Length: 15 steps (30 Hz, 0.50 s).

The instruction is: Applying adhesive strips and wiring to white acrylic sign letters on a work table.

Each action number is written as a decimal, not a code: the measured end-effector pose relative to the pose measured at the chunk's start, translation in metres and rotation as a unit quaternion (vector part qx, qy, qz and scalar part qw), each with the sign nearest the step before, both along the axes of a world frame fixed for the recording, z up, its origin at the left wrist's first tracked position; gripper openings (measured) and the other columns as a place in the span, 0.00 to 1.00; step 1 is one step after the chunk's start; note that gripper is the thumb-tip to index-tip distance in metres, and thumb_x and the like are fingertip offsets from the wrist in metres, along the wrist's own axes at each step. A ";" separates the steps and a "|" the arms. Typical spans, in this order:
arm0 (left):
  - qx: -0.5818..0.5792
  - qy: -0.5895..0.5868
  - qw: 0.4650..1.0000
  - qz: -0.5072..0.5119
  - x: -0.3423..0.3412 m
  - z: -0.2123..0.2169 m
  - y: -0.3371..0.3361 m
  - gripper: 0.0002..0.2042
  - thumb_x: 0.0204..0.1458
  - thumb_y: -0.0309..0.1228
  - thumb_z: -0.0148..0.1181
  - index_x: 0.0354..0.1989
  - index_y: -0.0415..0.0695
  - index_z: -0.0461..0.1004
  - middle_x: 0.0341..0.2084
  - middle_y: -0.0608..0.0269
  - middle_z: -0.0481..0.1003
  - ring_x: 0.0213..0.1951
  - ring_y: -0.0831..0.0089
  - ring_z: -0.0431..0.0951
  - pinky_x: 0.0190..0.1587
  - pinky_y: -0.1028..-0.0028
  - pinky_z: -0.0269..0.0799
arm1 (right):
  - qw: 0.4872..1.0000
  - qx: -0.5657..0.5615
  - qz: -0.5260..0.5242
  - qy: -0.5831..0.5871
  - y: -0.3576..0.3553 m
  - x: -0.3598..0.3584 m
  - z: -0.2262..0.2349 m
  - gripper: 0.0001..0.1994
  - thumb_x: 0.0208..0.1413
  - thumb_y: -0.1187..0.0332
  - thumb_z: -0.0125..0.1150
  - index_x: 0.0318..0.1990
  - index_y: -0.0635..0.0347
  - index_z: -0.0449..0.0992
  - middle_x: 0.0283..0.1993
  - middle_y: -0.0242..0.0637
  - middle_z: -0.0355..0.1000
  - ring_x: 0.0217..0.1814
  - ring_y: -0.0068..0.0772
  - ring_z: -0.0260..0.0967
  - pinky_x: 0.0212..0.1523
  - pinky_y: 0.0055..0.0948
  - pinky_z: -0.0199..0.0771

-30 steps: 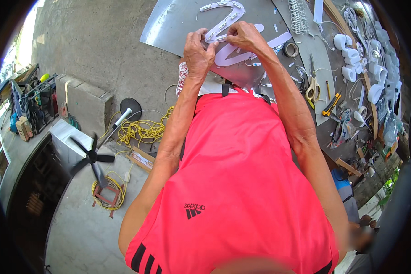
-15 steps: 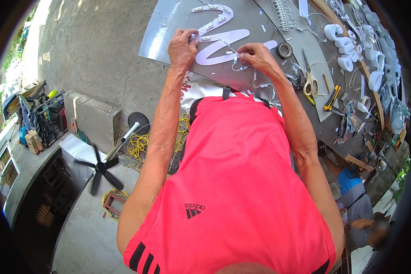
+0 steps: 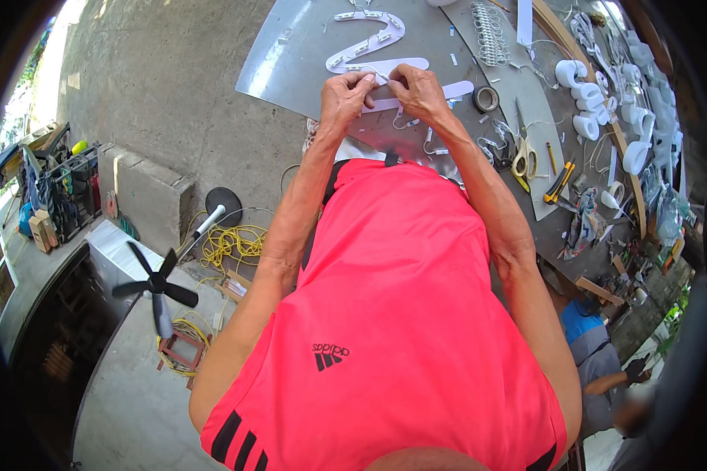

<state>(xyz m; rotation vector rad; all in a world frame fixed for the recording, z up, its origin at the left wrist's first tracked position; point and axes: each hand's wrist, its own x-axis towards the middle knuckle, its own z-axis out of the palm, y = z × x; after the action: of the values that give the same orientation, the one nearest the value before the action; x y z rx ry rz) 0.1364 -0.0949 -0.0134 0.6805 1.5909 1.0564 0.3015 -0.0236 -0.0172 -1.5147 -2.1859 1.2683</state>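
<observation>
A white curvy letter-shaped panel point(image 3: 413, 63) lies on the grey metal sheet point(image 3: 279, 67) at the far edge of my reach. Small LED modules on a thin wire, an LED module strip point(image 3: 384, 34), follow its upper curve. My left hand point(image 3: 344, 100) is closed over the panel's middle stroke, fingertips pinched at the wire. Close beside it, my right hand point(image 3: 420, 93) pinches the same strip, thumb and fingers pressed together. The strip's loose part trails below my right hand toward me. My fingers hide the module between them and part of the panel.
Right of my hands lie a roll of black tape point(image 3: 485, 99), scissors point(image 3: 525, 159) and a yellow cutter knife point(image 3: 560, 183). White letter pieces point(image 3: 591, 98) crowd the table's right side. A black-bladed fan point(image 3: 157, 282) and yellow cable point(image 3: 232, 245) are at lower left. Another person point(image 3: 601, 365) is at lower right.
My left hand has moved right and a little nearer, along the panel. My right hand has shifted left, so the two hands now nearly meet. More modules show on the panel's left bend.
</observation>
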 end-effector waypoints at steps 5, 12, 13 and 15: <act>-0.046 -0.101 0.994 0.002 0.001 -0.010 0.011 0.11 0.57 0.32 0.67 0.39 0.36 0.82 0.28 0.62 0.82 0.19 0.86 0.72 0.16 0.84 0.60 | 0.992 -0.103 -0.005 0.074 0.002 0.008 0.006 0.13 0.57 0.62 0.63 0.42 0.64 0.81 0.34 0.45 0.80 0.36 0.40 0.78 0.39 0.37 0.75; -0.048 -0.045 0.997 0.034 0.009 -0.005 0.015 0.09 0.54 0.31 0.69 0.33 0.37 0.82 0.23 0.63 0.80 0.19 0.86 0.71 0.16 0.84 0.60 | 0.997 0.000 -0.037 0.074 -0.005 0.006 0.002 0.13 0.56 0.62 0.64 0.38 0.66 0.80 0.33 0.44 0.80 0.34 0.39 0.79 0.38 0.35 0.76; -0.050 -0.045 0.997 0.035 0.010 -0.005 0.015 0.09 0.54 0.31 0.69 0.33 0.37 0.82 0.23 0.63 0.80 0.19 0.86 0.71 0.16 0.84 0.60 | 0.997 0.033 -0.020 0.072 -0.006 0.005 0.001 0.13 0.56 0.62 0.65 0.37 0.66 0.80 0.33 0.45 0.80 0.33 0.40 0.79 0.37 0.36 0.76; -0.047 -0.022 0.998 0.026 0.011 -0.004 0.014 0.08 0.55 0.31 0.67 0.32 0.38 0.82 0.21 0.66 0.79 0.19 0.86 0.71 0.17 0.84 0.61 | 0.995 0.065 -0.004 0.070 -0.004 0.006 0.000 0.14 0.56 0.61 0.65 0.36 0.66 0.80 0.33 0.45 0.80 0.32 0.40 0.79 0.36 0.36 0.76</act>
<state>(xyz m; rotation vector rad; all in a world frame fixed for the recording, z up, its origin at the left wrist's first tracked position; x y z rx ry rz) 0.1471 -0.0807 -0.0178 0.5512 1.6180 1.0208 0.3076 -0.0274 -0.0169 -1.3419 -2.1266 1.1666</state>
